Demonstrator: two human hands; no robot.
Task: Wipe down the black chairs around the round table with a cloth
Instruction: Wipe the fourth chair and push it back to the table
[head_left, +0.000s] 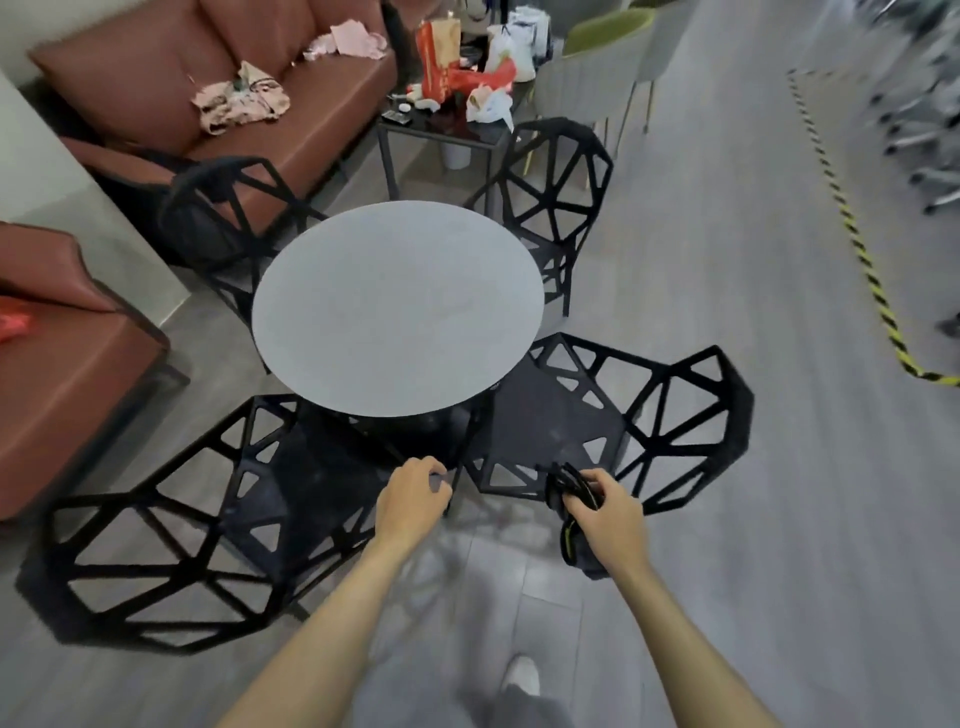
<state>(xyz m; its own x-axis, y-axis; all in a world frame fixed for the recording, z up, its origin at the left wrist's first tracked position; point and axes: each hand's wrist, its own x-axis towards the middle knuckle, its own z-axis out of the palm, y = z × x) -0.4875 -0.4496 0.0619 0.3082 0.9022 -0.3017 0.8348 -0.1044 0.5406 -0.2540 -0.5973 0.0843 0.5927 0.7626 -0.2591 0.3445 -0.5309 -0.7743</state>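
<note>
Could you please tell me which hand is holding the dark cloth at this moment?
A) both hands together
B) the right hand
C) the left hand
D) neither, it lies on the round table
B: the right hand grips the dark cloth, while the left hand holds none of it.

Arms: both mine, bare from the bottom edge of the frame up to the wrists, no sleeve showing on either.
Left hand (413, 496): bare, no ring or watch in sight.
Right hand (613, 514): bare too, wrist unadorned.
Trousers (524, 709): grey, loose-looking at the leg between my forearms.
Shoe (522, 673): white or very pale, toe rounded; the blur is too heavy for me to make out laces or markings.
</note>
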